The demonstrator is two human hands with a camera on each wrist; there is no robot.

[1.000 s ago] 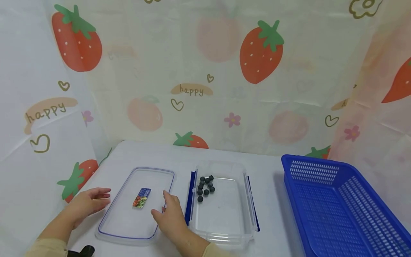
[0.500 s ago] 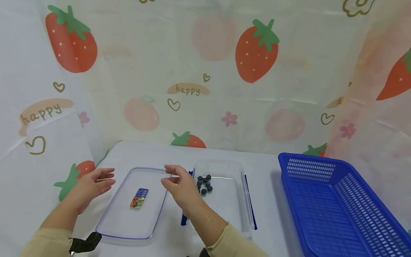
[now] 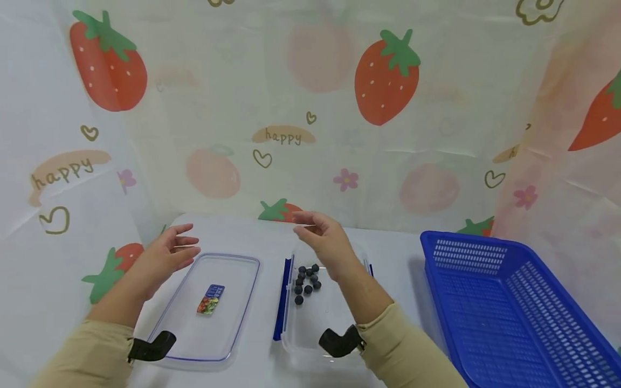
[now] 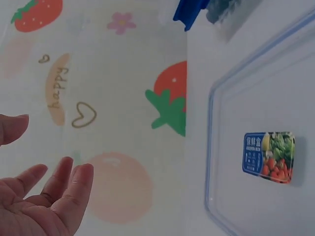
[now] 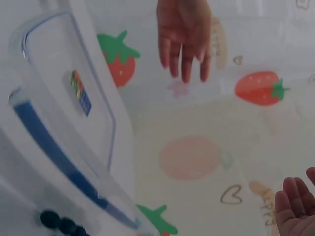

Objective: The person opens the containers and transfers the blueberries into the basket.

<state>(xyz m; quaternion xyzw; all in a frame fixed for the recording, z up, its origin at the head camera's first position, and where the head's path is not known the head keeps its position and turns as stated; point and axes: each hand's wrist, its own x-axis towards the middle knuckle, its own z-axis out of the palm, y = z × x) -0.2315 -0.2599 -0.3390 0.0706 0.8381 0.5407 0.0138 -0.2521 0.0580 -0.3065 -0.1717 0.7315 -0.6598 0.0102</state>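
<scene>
The clear plastic lid (image 3: pixel 204 334) lies flat on the left of the tabletop (image 3: pixel 247 231). To its right is a clear plastic box (image 3: pixel 320 315) with its top off. The left hand (image 3: pixel 165 256) is up in the air by the lid's far left corner. The right hand (image 3: pixel 330 245) is up over the far end of the box. Each grip is let go, with loose fingers and nothing in it.

The right arm is in the way of the right part of the box, and the left arm hides a bit of the lid's left edge. Both sleeves are tan, and a bent black piece (image 3: pixel 154 346) sticks out at each wrist. A big blue basket (image 3: pixel 499 312) with lots of little holes is well over to the right.

Small dark balls (image 3: pixel 308 289) sit bunched in the left part of the box. A blue side clip (image 3: pixel 282 299) runs along its left side.

The lid has a sticker (image 4: pixel 268 156) with 保鲜盒 on it, red fruit and green leaves; its smaller words are too blurry. The strawberry wall cloth (image 3: pixel 218 97) at the far side says "happy".
</scene>
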